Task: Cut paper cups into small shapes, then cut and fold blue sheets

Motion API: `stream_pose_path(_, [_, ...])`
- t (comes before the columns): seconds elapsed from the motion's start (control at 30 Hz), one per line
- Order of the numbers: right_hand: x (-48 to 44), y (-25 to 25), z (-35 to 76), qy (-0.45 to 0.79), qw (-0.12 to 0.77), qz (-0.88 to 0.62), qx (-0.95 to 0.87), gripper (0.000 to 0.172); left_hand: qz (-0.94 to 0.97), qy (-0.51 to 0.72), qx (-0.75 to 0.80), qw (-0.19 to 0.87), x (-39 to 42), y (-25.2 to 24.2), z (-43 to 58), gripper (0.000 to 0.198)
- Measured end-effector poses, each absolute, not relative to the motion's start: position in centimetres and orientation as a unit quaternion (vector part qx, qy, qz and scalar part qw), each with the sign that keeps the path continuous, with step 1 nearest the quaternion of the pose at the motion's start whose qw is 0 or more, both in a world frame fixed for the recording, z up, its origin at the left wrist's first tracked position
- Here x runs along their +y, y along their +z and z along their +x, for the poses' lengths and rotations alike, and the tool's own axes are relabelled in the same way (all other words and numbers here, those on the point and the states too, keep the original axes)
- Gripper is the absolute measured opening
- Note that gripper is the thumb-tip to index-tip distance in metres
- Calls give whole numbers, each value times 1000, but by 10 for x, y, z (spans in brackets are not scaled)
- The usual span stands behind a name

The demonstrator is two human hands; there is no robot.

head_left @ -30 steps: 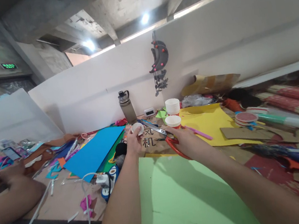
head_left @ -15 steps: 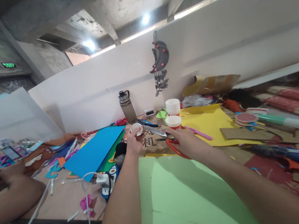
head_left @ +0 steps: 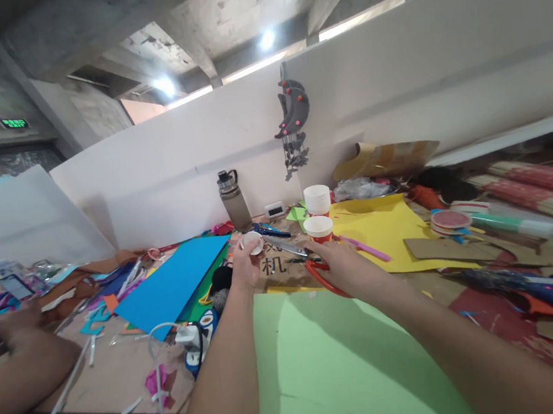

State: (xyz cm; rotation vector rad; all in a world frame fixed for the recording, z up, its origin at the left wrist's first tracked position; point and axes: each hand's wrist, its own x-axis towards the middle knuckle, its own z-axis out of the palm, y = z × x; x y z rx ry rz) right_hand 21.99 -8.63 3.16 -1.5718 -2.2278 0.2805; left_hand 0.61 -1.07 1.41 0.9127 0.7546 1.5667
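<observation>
My left hand (head_left: 246,264) is closed around a small white paper cup (head_left: 252,242), its round opening tipped toward me. In my right hand (head_left: 336,261) are orange-handled scissors (head_left: 289,247). Their metal blades point left, with the tips close beside the cup's rim; whether they touch it I cannot tell. Just beyond my right hand stands a red and white paper cup (head_left: 319,228), and behind it a stack of white paper cups (head_left: 316,199). Beneath my forearms lies a light green sheet (head_left: 320,356).
A water bottle (head_left: 233,202) stands by the white partition. Blue paper (head_left: 169,280) and a power strip with a plug (head_left: 192,338) lie left, yellow paper (head_left: 380,228) and a blue glue gun (head_left: 543,288) right. Another person's arm (head_left: 24,372) rests at far left.
The view has shifted very slightly. Both hands keep nearly the same pose, with the scissors' tips still beside the cup.
</observation>
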Motion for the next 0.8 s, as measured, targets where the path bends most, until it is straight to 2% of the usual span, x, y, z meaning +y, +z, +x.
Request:
stream_pose_path(0.53, [-90,38,215,32,168,-589,-790,29,419,658,317,539,-10,9,8,29])
stream_pose_path(0.8, [-90,36,217,7,161,-587,-794,32,413,658,330,536,-9,10,9,27])
